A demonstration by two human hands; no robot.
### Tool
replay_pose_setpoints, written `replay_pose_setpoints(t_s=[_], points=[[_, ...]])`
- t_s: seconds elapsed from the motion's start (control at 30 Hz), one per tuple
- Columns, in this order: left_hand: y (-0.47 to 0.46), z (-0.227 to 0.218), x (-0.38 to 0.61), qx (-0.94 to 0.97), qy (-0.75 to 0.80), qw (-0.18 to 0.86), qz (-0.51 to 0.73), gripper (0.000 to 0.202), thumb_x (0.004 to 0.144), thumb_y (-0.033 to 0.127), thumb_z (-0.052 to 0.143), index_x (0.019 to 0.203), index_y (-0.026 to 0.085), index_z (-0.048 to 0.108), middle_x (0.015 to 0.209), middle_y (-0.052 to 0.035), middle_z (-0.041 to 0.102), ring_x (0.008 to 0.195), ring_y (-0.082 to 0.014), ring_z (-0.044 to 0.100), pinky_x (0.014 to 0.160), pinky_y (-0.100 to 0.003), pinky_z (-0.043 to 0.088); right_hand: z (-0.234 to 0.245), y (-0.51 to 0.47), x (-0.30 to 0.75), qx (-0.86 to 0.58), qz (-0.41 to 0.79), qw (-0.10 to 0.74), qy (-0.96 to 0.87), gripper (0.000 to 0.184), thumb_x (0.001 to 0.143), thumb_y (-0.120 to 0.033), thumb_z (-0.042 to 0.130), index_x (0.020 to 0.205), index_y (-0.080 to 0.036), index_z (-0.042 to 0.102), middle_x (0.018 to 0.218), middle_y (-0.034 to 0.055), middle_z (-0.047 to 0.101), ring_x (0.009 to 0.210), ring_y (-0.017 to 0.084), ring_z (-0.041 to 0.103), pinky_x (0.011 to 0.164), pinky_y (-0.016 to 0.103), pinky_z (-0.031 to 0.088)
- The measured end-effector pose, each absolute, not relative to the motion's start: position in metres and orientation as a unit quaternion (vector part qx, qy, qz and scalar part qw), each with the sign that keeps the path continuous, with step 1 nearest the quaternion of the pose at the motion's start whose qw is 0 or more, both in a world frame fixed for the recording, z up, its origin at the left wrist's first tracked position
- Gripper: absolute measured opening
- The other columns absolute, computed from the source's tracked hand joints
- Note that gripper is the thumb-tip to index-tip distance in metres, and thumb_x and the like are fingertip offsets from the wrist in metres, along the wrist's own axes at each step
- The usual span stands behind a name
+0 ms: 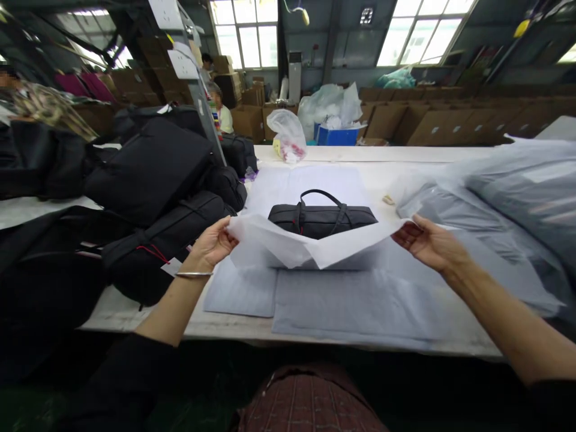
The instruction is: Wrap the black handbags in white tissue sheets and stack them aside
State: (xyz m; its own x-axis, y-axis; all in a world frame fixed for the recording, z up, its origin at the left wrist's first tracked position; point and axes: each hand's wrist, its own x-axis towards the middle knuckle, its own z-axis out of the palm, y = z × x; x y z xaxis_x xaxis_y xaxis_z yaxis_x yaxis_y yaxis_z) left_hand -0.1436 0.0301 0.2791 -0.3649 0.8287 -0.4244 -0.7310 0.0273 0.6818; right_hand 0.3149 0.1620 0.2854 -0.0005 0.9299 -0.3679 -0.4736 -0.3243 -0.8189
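Note:
My left hand (213, 241) pinches one corner of a thin white sheet (288, 245), which looks like tissue paper or a thin plastic bag. The opposite corner is between the fingers of my right hand (427, 241). Stretched between both hands, the sheet sags in the middle and covers the lower front of a black bag (324, 217). The bag's top and its two raised handles show above the sheet's edge. Under the bag lie flat white and grey sheets (342, 306) on the table.
Black bags (153, 174) are piled at the left, one with a white tag (171, 266). Grey bags in clear plastic (508, 204) lie at the right. A metal post (204, 114) rises at the left. Cardboard boxes (432, 123) and a blue bin (335, 136) stand behind the table. Other people are at the far left.

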Motion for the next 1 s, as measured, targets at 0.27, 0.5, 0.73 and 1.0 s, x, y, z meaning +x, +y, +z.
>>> replay_pose_setpoints(t_s=[0.27,0.5,0.73,1.0], points=[[0.147,0.271,-0.157,0.063,0.506,0.442,0.737,0.008,0.091,0.015,0.053,0.088,0.014,0.059,0.092,-0.0099,0.07,0.078,-0.0174,0.071,0.066,-0.027,0.057,0.264,0.294,0.286,-0.489,0.708,0.439,-0.259,0.019,0.093,-0.019,0.051,0.078,-0.017,0.064,0.08,0.0092,0.072,0.079,0.019,0.071,0.079,0.034,0.061],[0.173,0.242,-0.115,0.53,0.628,0.12,0.557,0.039,0.088,0.034,0.062,0.124,0.023,0.056,0.133,-0.0091,0.058,0.127,-0.0232,0.052,0.107,-0.042,0.043,0.226,0.335,0.261,-0.428,0.724,0.411,-0.352,0.019,0.087,-0.035,0.062,0.097,-0.02,0.067,0.108,0.01,0.07,0.105,0.023,0.067,0.091,0.038,0.057],[0.218,0.222,-0.095,0.69,0.66,0.028,0.296,0.053,0.093,0.031,0.053,0.144,0.023,0.04,0.152,-0.0132,0.041,0.144,-0.0268,0.03,0.117,-0.053,0.027,0.219,0.345,0.206,-0.348,0.445,0.384,-0.731,0.05,0.08,-0.05,0.07,0.124,-0.028,0.06,0.136,0.0065,0.057,0.129,0.027,0.049,0.116,0.05,0.032],[0.264,0.235,-0.106,0.737,0.648,0.098,0.165,0.058,0.092,0.03,0.055,0.146,0.024,0.037,0.149,-0.0093,0.047,0.145,-0.0261,0.027,0.119,-0.056,0.011,0.222,0.361,0.147,-0.279,0.334,0.196,-0.878,0.058,0.077,-0.049,0.07,0.129,-0.026,0.06,0.117,0.0076,0.067,0.115,0.03,0.058,0.107,0.053,0.038]])
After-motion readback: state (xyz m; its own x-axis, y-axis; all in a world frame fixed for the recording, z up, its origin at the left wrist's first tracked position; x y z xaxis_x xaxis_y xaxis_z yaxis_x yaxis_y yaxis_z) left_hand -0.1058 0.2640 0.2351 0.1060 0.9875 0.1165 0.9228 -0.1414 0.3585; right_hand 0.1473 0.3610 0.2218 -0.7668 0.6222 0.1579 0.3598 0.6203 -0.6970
